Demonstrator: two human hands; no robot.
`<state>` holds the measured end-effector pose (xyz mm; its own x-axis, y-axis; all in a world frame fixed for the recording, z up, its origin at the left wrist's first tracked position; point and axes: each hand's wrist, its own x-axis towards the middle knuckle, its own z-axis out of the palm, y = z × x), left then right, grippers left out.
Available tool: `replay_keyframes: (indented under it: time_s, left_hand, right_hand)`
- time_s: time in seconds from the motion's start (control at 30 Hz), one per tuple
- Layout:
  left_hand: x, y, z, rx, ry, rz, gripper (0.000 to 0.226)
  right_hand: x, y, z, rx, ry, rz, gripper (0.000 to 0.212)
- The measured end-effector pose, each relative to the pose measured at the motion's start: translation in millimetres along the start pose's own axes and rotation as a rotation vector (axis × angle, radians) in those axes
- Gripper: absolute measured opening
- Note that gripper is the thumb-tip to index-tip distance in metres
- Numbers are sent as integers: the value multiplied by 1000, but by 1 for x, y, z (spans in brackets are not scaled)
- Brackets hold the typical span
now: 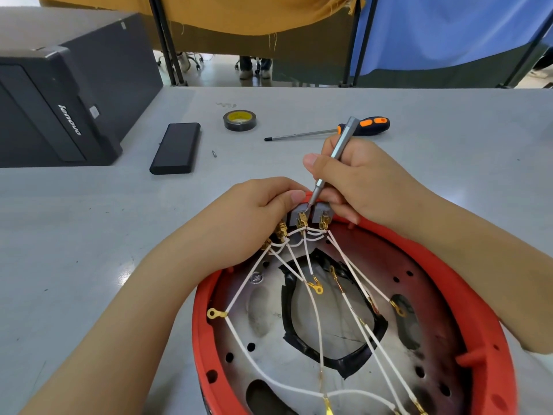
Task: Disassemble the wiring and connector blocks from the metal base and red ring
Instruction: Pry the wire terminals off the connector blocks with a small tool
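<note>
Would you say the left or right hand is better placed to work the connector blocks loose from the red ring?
Right, probably: the right hand holds the grey precision screwdriver, tip between the connector blocks, while the left hand grips them.

Tape roll (239, 120) left of screwdriver (329, 131)

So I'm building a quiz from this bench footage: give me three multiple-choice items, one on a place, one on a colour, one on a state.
1. Where does the black-and-orange-handled screwdriver lie?
A) on the grey table beyond the hands
B) inside the red plastic ring
C) on the black computer case

2. What colour are the thin insulated wires?
A) blue
B) white
C) green

3. What is the right hand doing?
A) resting open
B) gripping a slim grey metal driver
C) holding the tape roll

Answers: 1 A, it lies on the table right of the black tape roll; 2 B, they run white across the round metal base; 3 B, its tip meets the grey connector blocks.
</note>
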<state>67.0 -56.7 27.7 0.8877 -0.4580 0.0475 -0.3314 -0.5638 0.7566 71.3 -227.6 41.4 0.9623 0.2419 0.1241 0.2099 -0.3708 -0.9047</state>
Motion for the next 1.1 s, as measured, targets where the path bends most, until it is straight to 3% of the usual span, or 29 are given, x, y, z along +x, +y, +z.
replay_keyframes:
  time_s: [0.4, 0.57, 0.8, 0.93, 1.1]
  left_hand:
    - [1, 0, 1, 2, 5, 4, 23]
    - [1, 0, 1, 3, 6, 9, 24]
    - [1, 1, 0, 8, 7, 11, 23]
    - [1, 1, 1, 24, 1, 12, 23]
    - [1, 1, 0, 21, 10, 25, 21]
  right_hand:
    - [-3, -1, 1, 57, -20, 30, 35]
    - [-4, 2, 2, 97, 98, -39, 32]
    - [-3, 6, 4, -86, 121, -98, 30]
    - [1, 1, 3, -120, 86, -58, 32]
    - [11, -8, 4, -339, 47, -6, 35]
